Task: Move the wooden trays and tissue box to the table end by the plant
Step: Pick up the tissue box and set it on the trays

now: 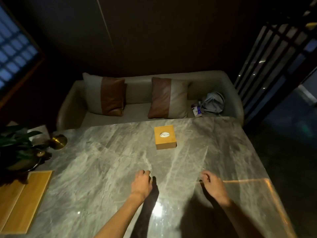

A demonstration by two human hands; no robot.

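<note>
Plant (15, 146) and wooden trays (25, 200) seen far left of left hand (141, 183). Tissue box (165, 137), square, tan wood, white tissue showing, lies unobstructed beyond both hands. Right hand (211, 183) and left loosely curled, nothing held.

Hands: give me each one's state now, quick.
Left hand: empty, fingers loosely curled, over the table.
Right hand: empty, fingers loosely curled, holding nothing.

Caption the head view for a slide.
Empty hands hover over marble table; tissue box ahead, wooden trays by plant.
</note>
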